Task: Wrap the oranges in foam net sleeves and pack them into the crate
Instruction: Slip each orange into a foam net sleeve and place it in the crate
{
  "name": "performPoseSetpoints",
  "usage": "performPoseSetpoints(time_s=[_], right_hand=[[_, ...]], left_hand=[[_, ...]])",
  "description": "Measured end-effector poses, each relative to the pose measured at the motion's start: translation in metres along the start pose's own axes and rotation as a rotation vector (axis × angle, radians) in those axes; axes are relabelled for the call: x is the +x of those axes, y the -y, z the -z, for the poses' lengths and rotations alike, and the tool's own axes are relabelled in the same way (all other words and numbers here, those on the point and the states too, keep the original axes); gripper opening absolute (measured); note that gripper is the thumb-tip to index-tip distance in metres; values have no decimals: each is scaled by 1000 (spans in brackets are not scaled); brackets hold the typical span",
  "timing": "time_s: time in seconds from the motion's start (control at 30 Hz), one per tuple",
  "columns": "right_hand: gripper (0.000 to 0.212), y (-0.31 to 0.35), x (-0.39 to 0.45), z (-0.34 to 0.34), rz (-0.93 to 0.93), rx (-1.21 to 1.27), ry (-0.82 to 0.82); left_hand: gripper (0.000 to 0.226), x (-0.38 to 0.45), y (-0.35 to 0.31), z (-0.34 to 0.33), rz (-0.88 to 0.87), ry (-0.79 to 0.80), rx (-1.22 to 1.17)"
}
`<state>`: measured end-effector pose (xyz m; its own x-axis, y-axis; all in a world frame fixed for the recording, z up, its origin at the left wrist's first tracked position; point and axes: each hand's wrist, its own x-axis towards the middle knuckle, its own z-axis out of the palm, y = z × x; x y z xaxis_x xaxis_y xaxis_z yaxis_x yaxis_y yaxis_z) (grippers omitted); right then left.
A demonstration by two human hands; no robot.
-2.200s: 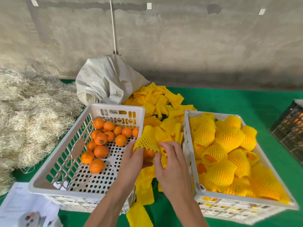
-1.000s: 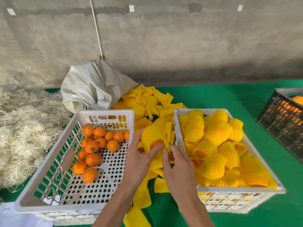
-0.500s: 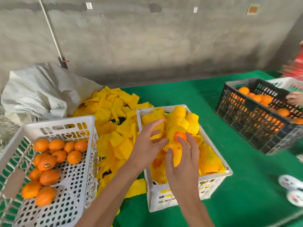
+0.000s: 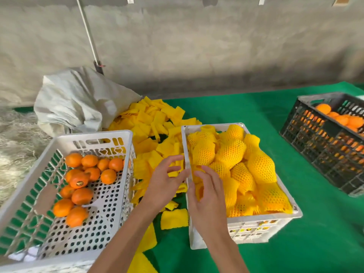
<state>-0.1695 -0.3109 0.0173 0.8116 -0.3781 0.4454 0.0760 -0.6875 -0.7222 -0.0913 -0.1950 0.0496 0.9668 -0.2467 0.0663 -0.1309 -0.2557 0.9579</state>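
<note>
Wrapped orange gone from both hands (image 4: 208, 196), now empty over crate (image 4: 256, 217).

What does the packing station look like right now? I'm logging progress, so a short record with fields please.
left hand: open, empty, over loose sleeves
right hand: open, empty, at packing crate's near-left rim
bare oranges: in left white crate
wrapped oranges: heaped in right white crate
foam net sleeves: loose pile between and behind the crates
black crate: far right, holds oranges
</note>
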Motion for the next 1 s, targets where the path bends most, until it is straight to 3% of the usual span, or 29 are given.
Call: performPoseSetpoints(time_s=[0.43,0.57,0.7,0.87,1.0], right_hand=[[32,50,-12,-90,-9,43,322],[34,33,-5,-121,-23,10,431],[39,2,6,-153,-52,-128,532],[47,-18,11,-194,-21,-242,669],[38,-18,11,-222,8,-287,658]], left_hand=[[42,-32,62,140,138,-215,67],[53,-24,106,180,338,-294,208],[66,-3,151,209,561,-227,399],[48,30,206,235,763,-179,632],[46,49,229,239,878,-329,608]])
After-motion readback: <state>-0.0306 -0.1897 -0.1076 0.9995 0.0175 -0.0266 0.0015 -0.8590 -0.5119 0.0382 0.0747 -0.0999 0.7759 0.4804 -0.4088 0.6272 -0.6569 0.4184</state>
